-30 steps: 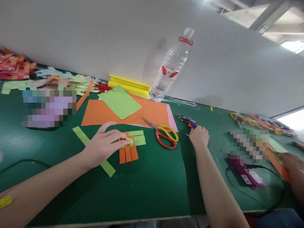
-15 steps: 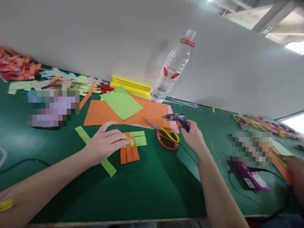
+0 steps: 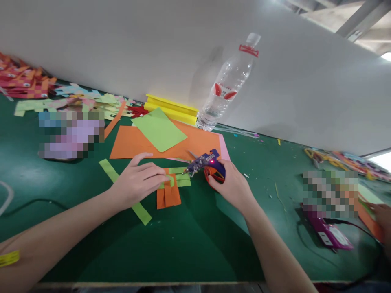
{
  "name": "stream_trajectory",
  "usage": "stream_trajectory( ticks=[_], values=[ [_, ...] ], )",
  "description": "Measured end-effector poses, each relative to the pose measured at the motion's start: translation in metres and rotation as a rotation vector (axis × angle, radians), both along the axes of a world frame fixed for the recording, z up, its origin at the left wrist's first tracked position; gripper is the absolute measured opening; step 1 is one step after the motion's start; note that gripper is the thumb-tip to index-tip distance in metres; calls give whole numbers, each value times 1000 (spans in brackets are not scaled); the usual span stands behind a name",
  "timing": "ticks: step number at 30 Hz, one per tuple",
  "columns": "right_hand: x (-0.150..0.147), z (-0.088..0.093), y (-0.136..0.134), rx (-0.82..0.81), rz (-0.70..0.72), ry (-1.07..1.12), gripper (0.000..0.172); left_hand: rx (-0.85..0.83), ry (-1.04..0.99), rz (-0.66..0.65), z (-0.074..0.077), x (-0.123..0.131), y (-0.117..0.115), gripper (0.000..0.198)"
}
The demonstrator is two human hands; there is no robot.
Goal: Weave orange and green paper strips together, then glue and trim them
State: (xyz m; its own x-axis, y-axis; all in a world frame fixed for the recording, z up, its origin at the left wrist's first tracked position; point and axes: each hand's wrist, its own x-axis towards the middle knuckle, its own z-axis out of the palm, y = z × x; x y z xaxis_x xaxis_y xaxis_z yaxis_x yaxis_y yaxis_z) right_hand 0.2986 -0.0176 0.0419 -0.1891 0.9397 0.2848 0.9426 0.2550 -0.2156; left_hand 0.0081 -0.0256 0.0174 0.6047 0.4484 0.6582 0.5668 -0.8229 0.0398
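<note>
My left hand (image 3: 139,181) rests over a small weave of orange paper strips (image 3: 174,197) and light green paper strips (image 3: 184,180). Its fingertips are closed on the upper left of the weave, and what lies under them is hidden. A dark blue glue gun (image 3: 210,158) with a glowing red light is gripped in my right hand (image 3: 233,183). The nozzle points left, close over the green strips. Behind the glue gun lie scissors (image 3: 215,177), mostly covered by it and the hand. One loose green strip (image 3: 142,213) passes beneath my left wrist.
Orange sheets (image 3: 131,142) and a green sheet (image 3: 160,130) lie behind the weave, near a tilted-looking plastic bottle (image 3: 224,87) and folded yellow paper (image 3: 171,108). Paper scraps (image 3: 82,101) heap at back left. A purple power strip (image 3: 328,232) and another person's hand (image 3: 383,215) are at right.
My right hand has brought the glue gun left and down, from beyond the scissors to the edge of the weave. My left hand stays on the weave, whose orange strips have shifted slightly.
</note>
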Motion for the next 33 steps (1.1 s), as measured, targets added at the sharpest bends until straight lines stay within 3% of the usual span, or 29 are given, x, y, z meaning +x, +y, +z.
stream_trajectory(
  ticks=[13,20,33],
  values=[
    [-6,-7,-3,195,202,-116,40,10,28,-36,3,1,0,20],
    [-6,-3,-5,276,239,-192,39,-13,33,-42,1,2,0,20],
    [-4,0,-6,262,270,-195,37,4,40,-49,2,2,0,19]
  ],
)
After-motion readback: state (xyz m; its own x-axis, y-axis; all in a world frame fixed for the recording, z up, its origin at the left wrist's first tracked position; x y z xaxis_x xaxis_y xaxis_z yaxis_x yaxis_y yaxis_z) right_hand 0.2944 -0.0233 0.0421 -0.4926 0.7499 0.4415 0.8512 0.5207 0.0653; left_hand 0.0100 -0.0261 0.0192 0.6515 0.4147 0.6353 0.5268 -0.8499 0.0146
